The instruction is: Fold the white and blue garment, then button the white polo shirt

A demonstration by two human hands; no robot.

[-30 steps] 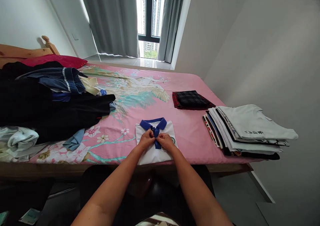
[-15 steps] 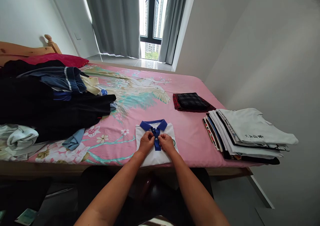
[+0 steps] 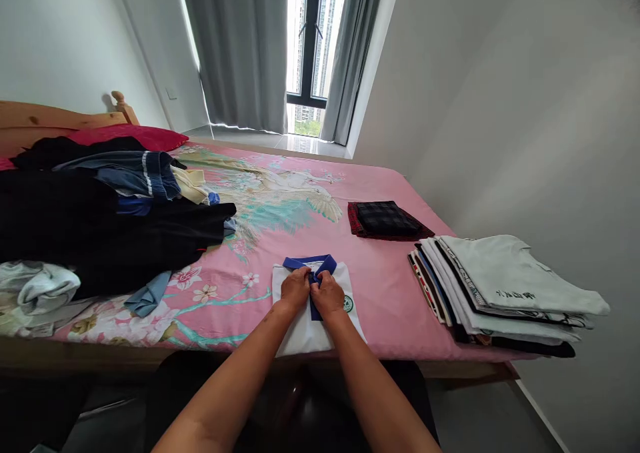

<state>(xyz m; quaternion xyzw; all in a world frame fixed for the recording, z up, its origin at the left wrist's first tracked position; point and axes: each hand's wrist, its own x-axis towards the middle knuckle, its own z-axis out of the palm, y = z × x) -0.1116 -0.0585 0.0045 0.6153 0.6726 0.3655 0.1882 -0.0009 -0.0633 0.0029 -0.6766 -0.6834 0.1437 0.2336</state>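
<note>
A white polo shirt (image 3: 306,336) with a blue collar and blue button placket lies folded, front up, at the near edge of the bed. My left hand (image 3: 296,287) pinches the placket just under the collar, from the left side. From the right, my right hand (image 3: 327,293) is closed on the same strip, its fingertips close to the left ones. Both hands cover most of the upper placket, so the button there is hidden. A round green badge (image 3: 349,303) shows on the shirt beside my right hand.
A loose heap of clothes (image 3: 125,239) covers the bed's left side. At the right edge stands a stack of folded shirts (image 3: 520,276). Folded plaid garments (image 3: 387,219) lie behind it. The pink floral bedsheet (image 3: 285,239) stretches between them; a wall (image 3: 500,139) rises at right.
My hands have moved up the placket toward the collar and closer together. The whole scene sits slightly lower, as the camera has tilted up.
</note>
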